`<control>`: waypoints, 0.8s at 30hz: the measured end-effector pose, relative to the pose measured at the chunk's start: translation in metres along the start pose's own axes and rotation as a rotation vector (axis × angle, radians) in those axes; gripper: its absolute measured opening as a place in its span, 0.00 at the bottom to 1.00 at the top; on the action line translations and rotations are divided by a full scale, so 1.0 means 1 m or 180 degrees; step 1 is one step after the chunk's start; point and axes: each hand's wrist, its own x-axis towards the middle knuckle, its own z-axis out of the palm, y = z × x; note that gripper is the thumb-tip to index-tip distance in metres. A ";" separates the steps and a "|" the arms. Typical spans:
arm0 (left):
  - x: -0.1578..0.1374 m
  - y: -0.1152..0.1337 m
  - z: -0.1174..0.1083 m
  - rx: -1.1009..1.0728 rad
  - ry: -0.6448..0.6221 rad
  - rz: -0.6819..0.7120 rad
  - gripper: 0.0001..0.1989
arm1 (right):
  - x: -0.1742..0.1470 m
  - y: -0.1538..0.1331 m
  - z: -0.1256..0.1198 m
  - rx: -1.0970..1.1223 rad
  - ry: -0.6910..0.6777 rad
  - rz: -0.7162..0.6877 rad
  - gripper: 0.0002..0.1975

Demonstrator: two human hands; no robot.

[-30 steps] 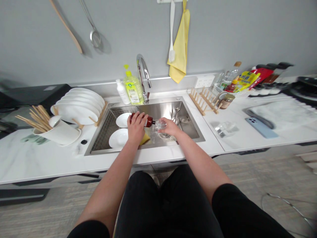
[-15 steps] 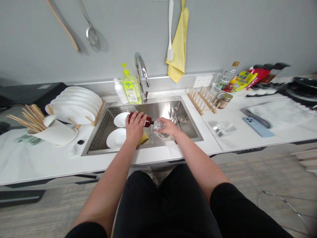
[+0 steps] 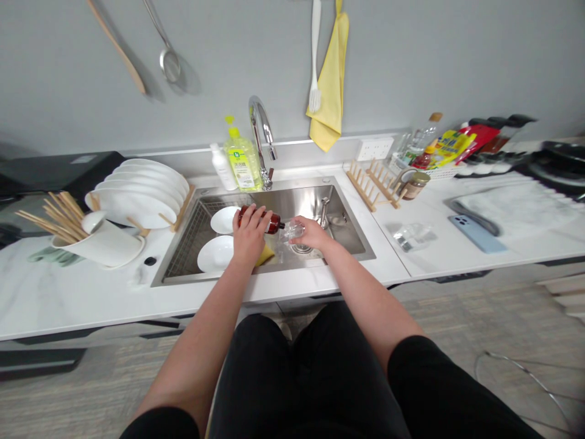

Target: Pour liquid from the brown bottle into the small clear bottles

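Note:
Over the stainless steel sink (image 3: 351, 235), my left hand (image 3: 249, 235) is closed round a reddish-brown bottle (image 3: 273, 224), which is tipped with its dark neck to the right. My right hand (image 3: 309, 232) grips a small clear cup (image 3: 294, 231), its mouth towards the bottle's neck. Neck and cup are very close; whether they touch I cannot tell, nor whether liquid flows. Below and left of my left hand, two white dishes (image 3: 214, 254) rest on the sink's left side. A yellow cloth or sponge (image 3: 265, 255) shows partly beneath that hand.
Behind the sink stand a chrome faucet (image 3: 261, 140), a yellow-green soap bottle (image 3: 244, 161) and a white bottle (image 3: 222, 167). White plates (image 3: 132, 195) and a chopstick holder (image 3: 103, 244) are at left. To the right are a wooden rack (image 3: 375, 183), a jar (image 3: 416, 185) and a phone (image 3: 475, 233).
Both hands stay almost where they were, still holding the tipped bottle and the cup. The whole view has shifted very slightly.

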 end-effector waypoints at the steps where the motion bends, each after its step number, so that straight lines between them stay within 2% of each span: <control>1: 0.000 0.000 0.000 0.0000 0.0011 0.0013 0.32 | 0.000 0.000 0.000 0.0008 0.0005 -0.0005 0.35; 10: 0.000 -0.001 0.000 0.0012 0.0100 0.0094 0.30 | 0.001 0.000 0.001 -0.0059 0.0024 0.0042 0.37; 24: 0.000 -0.004 0.003 0.0148 0.0304 0.0268 0.28 | 0.001 0.003 0.003 0.0005 0.0052 0.0039 0.36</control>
